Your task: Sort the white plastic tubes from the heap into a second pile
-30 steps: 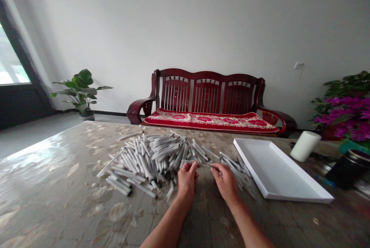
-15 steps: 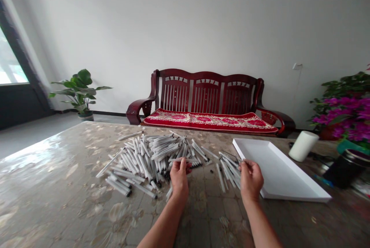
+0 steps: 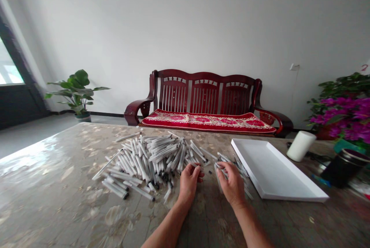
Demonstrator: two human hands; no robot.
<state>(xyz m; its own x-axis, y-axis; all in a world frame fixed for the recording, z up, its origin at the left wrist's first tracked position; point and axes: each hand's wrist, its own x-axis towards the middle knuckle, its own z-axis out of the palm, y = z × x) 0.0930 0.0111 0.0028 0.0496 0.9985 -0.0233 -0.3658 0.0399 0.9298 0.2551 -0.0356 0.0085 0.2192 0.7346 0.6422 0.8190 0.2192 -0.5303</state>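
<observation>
A large heap of slim pens with whitish, see-through barrels and black ends lies on the table. My left hand is closed in a pinch at the heap's right edge. A pale pen shows only in part at its fingertips. To its right, my right hand is palm down, thumb and fingers curled together over a smaller group of pens. What its fingertips pinch is mostly covered by the hand. A small black piece lies on the table between the two hands.
A shallow white box lid stands right of the small group. Beyond it are a white roll, a dark cup and purple flowers. The patterned table ends before a red wooden bench.
My right hand has moved left, from beside the white lid to over the small group of pens. My left hand has shifted slightly right and down, and its pen has turned.
</observation>
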